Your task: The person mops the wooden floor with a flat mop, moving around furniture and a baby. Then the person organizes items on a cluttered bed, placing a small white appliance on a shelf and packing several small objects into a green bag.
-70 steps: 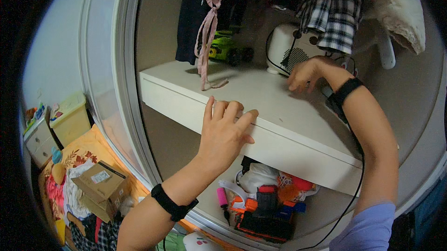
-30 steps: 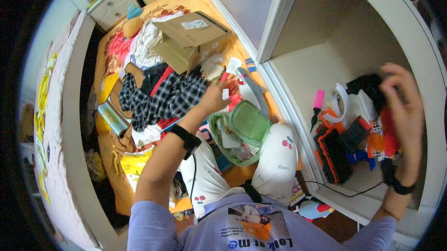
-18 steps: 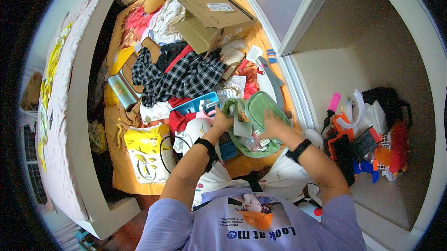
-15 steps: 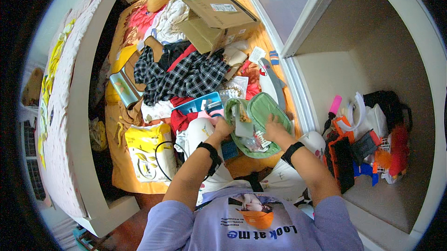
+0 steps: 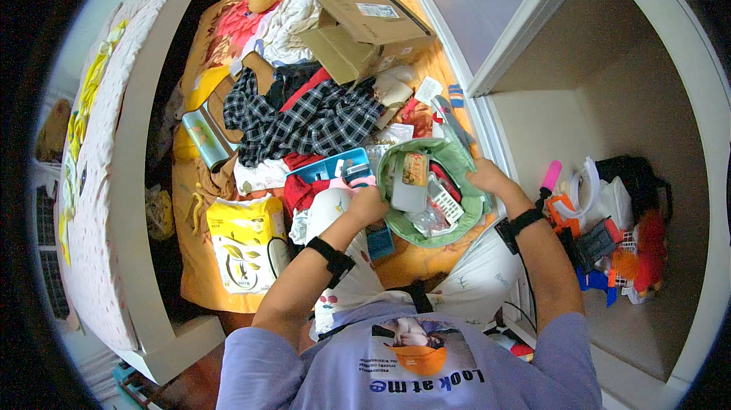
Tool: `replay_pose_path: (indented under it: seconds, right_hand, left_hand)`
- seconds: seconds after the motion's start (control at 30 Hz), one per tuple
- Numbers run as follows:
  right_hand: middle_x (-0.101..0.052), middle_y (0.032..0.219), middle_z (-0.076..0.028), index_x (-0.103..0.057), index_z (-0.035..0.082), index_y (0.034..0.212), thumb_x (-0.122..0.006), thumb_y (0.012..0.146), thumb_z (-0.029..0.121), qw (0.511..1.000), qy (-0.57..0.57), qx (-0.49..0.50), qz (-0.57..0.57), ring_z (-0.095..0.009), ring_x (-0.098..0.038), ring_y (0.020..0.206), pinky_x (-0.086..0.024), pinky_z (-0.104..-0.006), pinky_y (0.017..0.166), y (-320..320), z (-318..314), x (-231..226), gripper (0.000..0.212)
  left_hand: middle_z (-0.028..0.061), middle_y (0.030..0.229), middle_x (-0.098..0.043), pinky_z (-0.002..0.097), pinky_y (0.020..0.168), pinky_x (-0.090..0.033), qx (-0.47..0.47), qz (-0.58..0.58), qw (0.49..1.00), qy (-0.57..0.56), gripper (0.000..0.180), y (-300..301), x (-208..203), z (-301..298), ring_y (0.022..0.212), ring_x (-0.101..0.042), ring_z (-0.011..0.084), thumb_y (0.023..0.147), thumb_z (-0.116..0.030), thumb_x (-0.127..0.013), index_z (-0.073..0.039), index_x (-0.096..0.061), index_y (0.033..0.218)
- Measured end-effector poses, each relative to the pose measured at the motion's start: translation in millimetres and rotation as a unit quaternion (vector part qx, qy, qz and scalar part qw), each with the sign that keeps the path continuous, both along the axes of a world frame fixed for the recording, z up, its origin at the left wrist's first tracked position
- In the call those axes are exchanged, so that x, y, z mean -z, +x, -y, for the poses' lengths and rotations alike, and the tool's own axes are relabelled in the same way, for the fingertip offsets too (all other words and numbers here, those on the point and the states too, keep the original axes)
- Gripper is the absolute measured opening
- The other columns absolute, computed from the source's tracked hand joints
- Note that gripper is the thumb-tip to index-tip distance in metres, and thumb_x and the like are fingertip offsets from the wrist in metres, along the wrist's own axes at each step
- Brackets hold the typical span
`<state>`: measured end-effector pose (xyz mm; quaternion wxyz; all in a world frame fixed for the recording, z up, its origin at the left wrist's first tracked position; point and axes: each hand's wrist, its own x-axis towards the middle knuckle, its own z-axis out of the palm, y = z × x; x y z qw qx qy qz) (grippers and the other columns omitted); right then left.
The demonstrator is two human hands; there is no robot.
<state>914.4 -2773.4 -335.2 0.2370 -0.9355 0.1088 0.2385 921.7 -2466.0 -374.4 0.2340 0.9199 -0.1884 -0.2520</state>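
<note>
We log the green bag (image 5: pixel 474 203) gaping between our knees: left hand (image 5: pixel 367 206) gripping its left rim, right hand (image 5: pixel 489 177) its right; inside, the translucent box (image 5: pixel 409 197) lies nearer our left.

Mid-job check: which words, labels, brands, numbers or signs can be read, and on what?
Wording isn't copied, only placed.
Shirt: large lettering, legible; finer lines too small.
Box: white label, too small.
Yellow bag: print, too small.
Green case: any print on its contents, too small.
</note>
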Motion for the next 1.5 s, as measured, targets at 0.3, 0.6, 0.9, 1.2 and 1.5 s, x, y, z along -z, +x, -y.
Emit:
replay_pose_path:
  seconds: [0.3,0.6,0.9,1.2,1.5]
  right_hand:
    - [-0.059,0.102,-0.028,-0.057,-0.003,0.106,-0.061,0.080,0.031,0.997,-0.077,-0.002,-0.031,-0.040,-0.058,0.095,-0.046,-0.0441,0.085,-10,-52,12,0.043]
    - [-0.054,0.107,-0.019,-0.051,0.001,0.112,-0.051,0.082,0.009,0.939,0.011,-0.315,0.139,-0.033,-0.056,0.103,-0.046,-0.0405,0.088,-50,-79,28,0.031]
    - [-0.022,0.140,-0.028,0.002,0.004,0.142,-0.076,0.062,0.022,0.997,-0.017,-0.026,-0.073,-0.042,-0.034,0.125,-0.036,-0.0427,0.100,-60,-81,115,0.113]
    - [-0.062,0.093,-0.016,-0.051,-0.004,0.108,-0.067,0.058,0.011,0.975,0.151,-0.096,-0.129,-0.026,-0.060,0.086,-0.047,-0.0351,0.077,-44,-49,103,0.055]
    - [-0.058,0.093,-0.006,-0.047,0.002,0.117,-0.066,0.064,0.014,0.908,0.375,0.115,-0.147,-0.017,-0.056,0.072,-0.048,-0.0270,0.060,-49,-57,63,0.058]
  left_hand:
    - [0.0224,0.138,-0.029,0.0463,0.087,-0.047,0.212,0.173,0.959,0.075,0.066,-34,28,47,0.122,-0.036,0.0410,0.074,-0.020,-0.064,-0.020,-0.037,0.135]
    - [0.0226,0.138,-0.028,0.0495,0.088,-0.046,0.217,0.222,0.948,0.066,0.052,-25,89,57,0.117,-0.034,0.0543,0.084,-0.015,-0.046,-0.029,-0.036,0.134]
    - [0.0209,0.076,-0.062,0.0464,0.057,-0.048,0.039,0.121,0.989,-0.080,0.056,3,-1,16,0.069,-0.062,0.0373,0.076,-0.002,-0.051,-0.016,-0.035,0.128]
    - [0.0213,0.087,-0.063,0.0460,0.066,-0.049,-0.003,0.071,0.992,-0.100,0.065,9,-19,-13,0.079,-0.062,0.0381,0.070,-0.003,-0.062,-0.014,-0.034,0.128]
    - [0.0210,0.087,-0.063,0.0484,0.064,-0.047,-0.029,0.085,0.981,-0.173,0.059,-15,-10,3,0.077,-0.061,0.0400,0.076,0.000,-0.052,-0.016,-0.035,0.130]
